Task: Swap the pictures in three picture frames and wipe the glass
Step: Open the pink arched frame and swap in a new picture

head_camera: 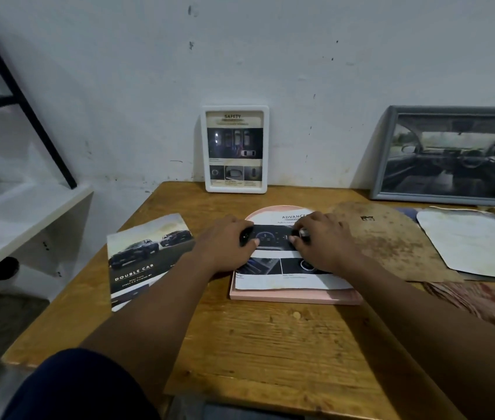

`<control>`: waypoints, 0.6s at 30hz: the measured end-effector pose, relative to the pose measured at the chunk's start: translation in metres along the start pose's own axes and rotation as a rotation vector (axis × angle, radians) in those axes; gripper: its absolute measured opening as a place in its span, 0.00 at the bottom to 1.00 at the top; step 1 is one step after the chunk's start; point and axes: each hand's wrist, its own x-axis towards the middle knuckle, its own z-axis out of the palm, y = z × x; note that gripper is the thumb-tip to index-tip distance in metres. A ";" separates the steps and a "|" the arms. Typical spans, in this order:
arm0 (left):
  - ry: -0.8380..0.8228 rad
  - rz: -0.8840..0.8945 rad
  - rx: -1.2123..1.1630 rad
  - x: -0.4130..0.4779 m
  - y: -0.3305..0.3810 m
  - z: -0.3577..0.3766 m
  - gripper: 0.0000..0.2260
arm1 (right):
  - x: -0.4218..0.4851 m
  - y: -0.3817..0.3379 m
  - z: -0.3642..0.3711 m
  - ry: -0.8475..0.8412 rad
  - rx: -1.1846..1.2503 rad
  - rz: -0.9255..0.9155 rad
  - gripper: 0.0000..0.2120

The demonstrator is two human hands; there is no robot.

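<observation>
White frame [204,147] and grey frame [440,200] stand filled at the counter's [270,344] back edge. Left hand [228,244] and right hand [325,244], gripping nothing, press a print [285,281] onto the pink frame [294,297], probably the last swap.

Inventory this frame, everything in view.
white frame: 1, white, against wall, centre
grey frame: 1, grey, against wall, right
pink frame: 1, pink, flat, table centre
picture sheet: 1, white and dark, on pink frame
brochure: 1, dark, table left
backing board: 1, brown, table right
paper sheet: 1, off-white, far right
table: 1, brown wood, foreground
shelf: 1, white, left
left hand: 1, on picture sheet
right hand: 1, on picture sheet
</observation>
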 end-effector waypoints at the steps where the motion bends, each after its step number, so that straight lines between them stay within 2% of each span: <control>1: 0.007 -0.005 -0.011 0.000 0.000 0.001 0.25 | -0.001 -0.001 0.001 0.016 0.002 -0.001 0.19; 5: 0.048 -0.063 -0.083 0.000 -0.001 0.007 0.23 | -0.004 -0.001 0.004 0.036 -0.001 0.007 0.18; 13: 0.093 -0.069 -0.070 -0.002 0.000 0.018 0.21 | -0.017 -0.004 0.013 0.099 -0.073 0.029 0.18; 18: 0.080 -0.038 -0.076 -0.006 0.000 0.014 0.21 | -0.019 -0.004 0.006 0.084 0.040 0.047 0.18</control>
